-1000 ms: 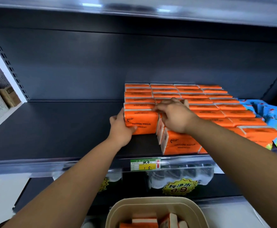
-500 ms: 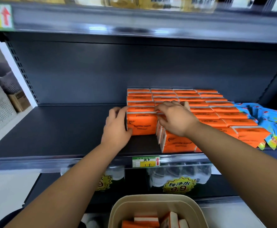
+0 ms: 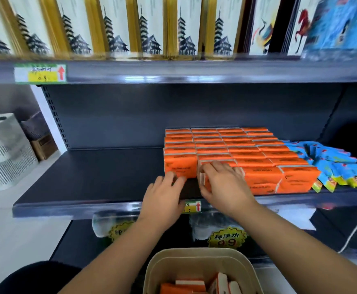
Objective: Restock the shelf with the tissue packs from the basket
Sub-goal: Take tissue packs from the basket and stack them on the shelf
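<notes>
Orange tissue packs (image 3: 243,149) stand in several rows on the dark shelf (image 3: 92,177), right of its middle. My left hand (image 3: 164,193) lies in front of the front-left pack (image 3: 180,165), with relaxed fingertips touching its lower edge. My right hand (image 3: 225,184) holds the front pack of the second row (image 3: 203,179), fingers over its top and thumb under its left end; most of that pack is hidden. The beige basket (image 3: 200,258) sits below at the bottom centre and holds several orange packs (image 3: 186,285).
Blue snack packets (image 3: 332,162) lie right of the orange block. The shelf's left half is bare. A white crate (image 3: 3,149) stands beyond the left end. An upper shelf (image 3: 194,71) carries pagoda-printed boxes. Bottled water with yellow 9.9 labels (image 3: 226,238) sits below.
My left hand has slid off the front-left pack's side to its lower front edge. My right hand has moved down over the second row's front pack. The view has tilted upward.
</notes>
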A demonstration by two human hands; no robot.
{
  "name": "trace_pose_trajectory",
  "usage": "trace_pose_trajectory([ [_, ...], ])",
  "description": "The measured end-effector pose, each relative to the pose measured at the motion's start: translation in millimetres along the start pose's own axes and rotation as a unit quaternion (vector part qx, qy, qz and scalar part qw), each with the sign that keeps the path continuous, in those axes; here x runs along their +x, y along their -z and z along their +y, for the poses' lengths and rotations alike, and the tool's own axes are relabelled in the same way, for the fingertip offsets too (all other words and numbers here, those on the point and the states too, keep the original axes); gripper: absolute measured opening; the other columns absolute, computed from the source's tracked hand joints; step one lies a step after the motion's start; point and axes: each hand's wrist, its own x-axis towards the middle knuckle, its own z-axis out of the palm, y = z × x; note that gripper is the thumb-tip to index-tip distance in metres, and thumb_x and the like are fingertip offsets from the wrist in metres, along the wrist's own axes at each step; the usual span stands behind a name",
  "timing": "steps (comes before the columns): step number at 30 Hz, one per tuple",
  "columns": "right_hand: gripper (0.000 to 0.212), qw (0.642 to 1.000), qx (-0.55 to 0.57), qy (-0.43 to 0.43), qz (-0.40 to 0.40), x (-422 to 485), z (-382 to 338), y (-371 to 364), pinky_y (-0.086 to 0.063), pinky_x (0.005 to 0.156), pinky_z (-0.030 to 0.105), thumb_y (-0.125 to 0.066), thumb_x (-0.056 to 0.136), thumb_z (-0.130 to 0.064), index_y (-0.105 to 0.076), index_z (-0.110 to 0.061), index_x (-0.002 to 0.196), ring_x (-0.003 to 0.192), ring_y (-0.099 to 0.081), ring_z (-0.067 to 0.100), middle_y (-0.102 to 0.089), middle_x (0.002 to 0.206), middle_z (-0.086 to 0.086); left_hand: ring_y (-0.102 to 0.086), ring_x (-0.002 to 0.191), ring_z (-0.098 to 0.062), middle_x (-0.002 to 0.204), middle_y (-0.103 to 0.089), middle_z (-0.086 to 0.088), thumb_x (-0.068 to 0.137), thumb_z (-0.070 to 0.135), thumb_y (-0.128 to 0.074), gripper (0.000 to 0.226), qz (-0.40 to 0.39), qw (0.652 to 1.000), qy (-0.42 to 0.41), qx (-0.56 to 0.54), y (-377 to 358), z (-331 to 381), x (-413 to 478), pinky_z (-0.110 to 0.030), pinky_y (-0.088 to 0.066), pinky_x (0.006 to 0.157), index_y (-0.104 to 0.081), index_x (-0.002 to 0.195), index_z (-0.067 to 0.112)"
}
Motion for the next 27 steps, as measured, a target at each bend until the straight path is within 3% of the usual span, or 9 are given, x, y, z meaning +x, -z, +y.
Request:
trace_pose_trajectory([
  [6,0.036,0.999,-0.005,0.005,-0.035,-54.3,3.6,-32.4,-0.037,0.088,0.04,-0.054,0.09,-0.038,-0.052,-0.023,0.123,0.114,-0.052,0.026,-0.055,0.12,0.001,-0.045,0.117,-0.026,0.129,-0.041,-0.001,0.087,0.032,-0.06,0.053,-0.075,0.997,-0.009,0.003,-18.0,20.2,-32.7,-0.04,-0.043,0.092,-0.041,0.135,0.025],
  [11,0.046,0.991,0.016,-0.005,-0.133,-93.3,7.8,-76.4,-0.038,0.098,0.038,-0.051,0.094,-0.039,-0.04,-0.024,0.136,0.122,-0.045,0.023,-0.048,0.132,0.0,-0.042,0.121,-0.028,0.136,-0.038,-0.004,0.089,0.026,-0.06,0.056,-0.169,0.986,0.004,0.001,-58.0,30.7,-73.5,-0.041,-0.042,0.095,-0.037,0.139,0.023],
  [20,0.049,0.953,0.028,-0.014,-0.302,-156.2,0.3,-154.1,-0.036,0.105,0.043,-0.054,0.091,-0.039,-0.038,-0.025,0.135,0.127,-0.042,0.027,-0.045,0.139,0.003,-0.044,0.126,-0.031,0.136,-0.044,-0.006,0.088,0.032,-0.059,0.049,-0.361,0.929,0.063,-0.051,-139.0,34.4,-146.4,-0.046,-0.04,0.103,-0.044,0.134,0.025],
  [24,0.055,0.927,0.01,0.019,-0.375,-187.8,-4.5,-182.1,-0.034,0.105,0.047,-0.057,0.091,-0.032,-0.034,-0.024,0.14,0.131,-0.038,0.031,-0.039,0.143,0.006,-0.039,0.131,-0.03,0.142,-0.04,-0.004,0.091,0.035,-0.052,0.05,-0.418,0.903,0.079,-0.055,-165.8,23.8,-186.5,-0.044,-0.031,0.11,-0.041,0.139,0.028],
  [27,0.055,0.919,-0.001,0.032,-0.393,-195.6,-7.3,-192.3,-0.033,0.104,0.047,-0.057,0.091,-0.035,-0.035,-0.021,0.139,0.132,-0.037,0.033,-0.037,0.145,0.009,-0.042,0.129,-0.032,0.142,-0.04,-0.007,0.093,0.031,-0.048,0.051,-0.433,0.896,0.076,-0.067,-176.3,21.4,-194.7,-0.04,-0.037,0.106,-0.039,0.142,0.027],
])
